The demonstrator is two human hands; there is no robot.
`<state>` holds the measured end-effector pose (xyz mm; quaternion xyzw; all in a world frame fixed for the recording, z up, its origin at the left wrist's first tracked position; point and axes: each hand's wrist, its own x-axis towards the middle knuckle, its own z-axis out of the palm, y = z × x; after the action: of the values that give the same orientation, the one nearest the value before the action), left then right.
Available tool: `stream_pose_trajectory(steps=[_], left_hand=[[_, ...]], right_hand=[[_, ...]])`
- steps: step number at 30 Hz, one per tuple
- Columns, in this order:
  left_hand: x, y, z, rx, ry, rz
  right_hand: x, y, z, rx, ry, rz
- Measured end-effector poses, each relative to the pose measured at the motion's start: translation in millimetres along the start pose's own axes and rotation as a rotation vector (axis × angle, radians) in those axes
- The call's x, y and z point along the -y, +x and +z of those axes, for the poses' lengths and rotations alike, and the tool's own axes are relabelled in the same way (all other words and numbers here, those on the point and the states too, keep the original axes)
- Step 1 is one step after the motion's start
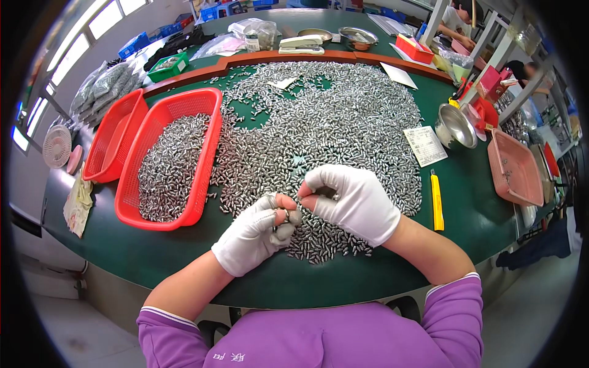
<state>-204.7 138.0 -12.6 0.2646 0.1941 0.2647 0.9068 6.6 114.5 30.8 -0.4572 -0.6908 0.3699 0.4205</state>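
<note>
Small silver metal pieces (331, 135), bullet-shaped, lie in a broad loose layer over the green table. My left hand (257, 233), in a white glove with bare thumb and fingertip showing, is closed at the near edge of the layer. A small metallic glint shows between its fingertips, apparently one of these pieces. Just to its right, my right hand (353, 199), gloved the same way, has its thumb and forefinger pinched together above the pieces. What lies in that pinch is too small to make out. The two hands' fingertips are close but apart.
At left, a red plastic basket (215, 141) holds a heap of the pieces; another red basket (116, 138) stands beside it. A yellow cutter knife (436, 202), a paper slip (424, 146) and a metal bowl (455, 126) lie right. A wooden rail (257, 58) borders the far side.
</note>
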Motion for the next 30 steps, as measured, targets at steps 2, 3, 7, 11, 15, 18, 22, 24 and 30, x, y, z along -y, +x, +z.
stream_pose_trajectory(steps=[2,3,7,11,15,18,22,24,30], left_hand=[[0.5,-0.3,0.1,0.010,-0.020,-0.006],[1.3,-0.2,-0.6,0.022,-0.010,-0.015],[2.8,-1.6,4.3,0.053,-0.011,0.012],[2.5,-3.8,2.7,0.017,0.037,0.027],[2.9,-1.5,0.2,-0.018,0.090,0.035],[0.6,-0.8,0.0,-0.035,0.085,0.051],[-0.5,-1.4,2.8,-0.070,0.040,0.070],[-0.9,-0.1,2.8,-0.064,0.036,0.068],[-0.9,-1.0,0.5,-0.074,0.033,0.058]], right_hand=[[3.5,-0.6,1.7,0.011,0.036,0.055],[-0.4,-0.6,2.9,0.010,0.035,0.055],[-11.1,-2.0,9.1,0.081,-0.007,-0.166],[-16.4,-0.9,12.4,0.044,0.006,-0.187],[-14.4,0.3,10.9,0.018,-0.188,-0.289],[-7.2,4.1,7.0,-0.001,-0.354,-0.282],[-23.9,4.0,-13.0,0.151,-0.937,-0.097],[-34.1,3.8,-13.6,0.159,-0.907,-0.095],[-33.1,7.3,-10.3,0.147,-0.937,-0.102]])
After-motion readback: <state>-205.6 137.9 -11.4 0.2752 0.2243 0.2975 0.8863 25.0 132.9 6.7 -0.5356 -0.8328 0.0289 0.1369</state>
